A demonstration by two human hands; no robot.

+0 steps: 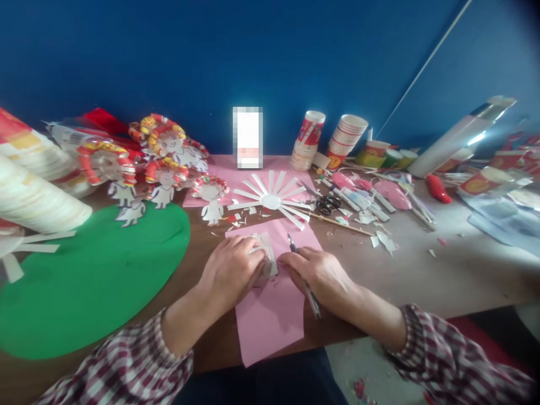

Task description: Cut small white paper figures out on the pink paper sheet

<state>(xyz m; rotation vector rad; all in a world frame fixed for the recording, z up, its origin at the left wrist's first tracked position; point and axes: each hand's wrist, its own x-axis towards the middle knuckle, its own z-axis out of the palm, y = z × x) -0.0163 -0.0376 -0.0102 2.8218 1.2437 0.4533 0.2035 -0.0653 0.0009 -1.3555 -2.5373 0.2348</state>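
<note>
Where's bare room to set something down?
Green sheet's middle, left of the left hand. Table right of the right hand, short of the blue sheets. Pink paper's end nearest the body. Crowded beyond the hands: scissors, markers, scraps, cups.

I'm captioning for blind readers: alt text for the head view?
A left hand holds a pale piece over pink paper, beside a right hand with a pen-like tool. Beyond are a white paper sunburst, scissors and stacked paper cups; a green sheet lies left.
</note>
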